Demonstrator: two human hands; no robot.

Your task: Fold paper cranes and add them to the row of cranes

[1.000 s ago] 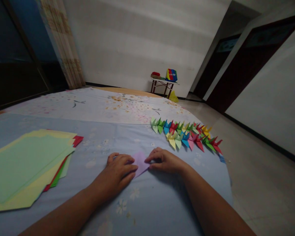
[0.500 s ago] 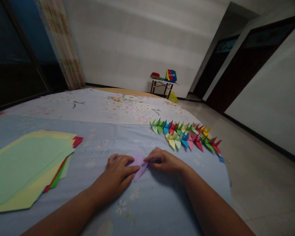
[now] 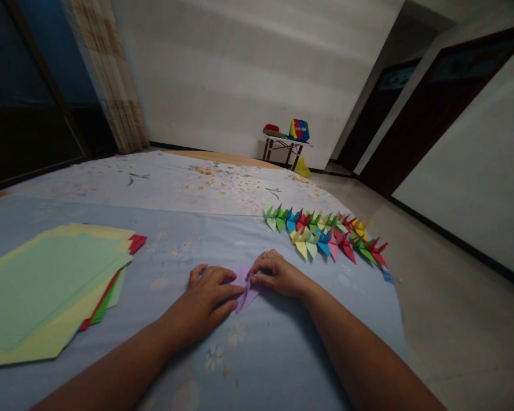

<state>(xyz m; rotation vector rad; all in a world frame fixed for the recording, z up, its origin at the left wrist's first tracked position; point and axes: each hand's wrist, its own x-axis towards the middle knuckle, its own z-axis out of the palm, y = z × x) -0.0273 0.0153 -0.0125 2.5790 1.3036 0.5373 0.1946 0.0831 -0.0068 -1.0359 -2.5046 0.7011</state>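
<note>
A small purple folded paper [image 3: 245,291] lies on the blue flowered cloth [image 3: 257,354] in front of me. My left hand [image 3: 208,297] rests flat on its left part, fingers pressed down on it. My right hand [image 3: 274,274] has its fingertips curled and pinched on the paper's upper right edge. Most of the paper is hidden under both hands.
A stack of coloured paper sheets [image 3: 47,285], green on top, lies to the left. Several folded paper cranes [image 3: 325,234] in two rows sit at the right near the cloth's edge. A small table [image 3: 285,149] with coloured things stands by the far wall.
My right hand has slid left over the purple paper, closing the gap to my left hand. Less of the paper shows now.
</note>
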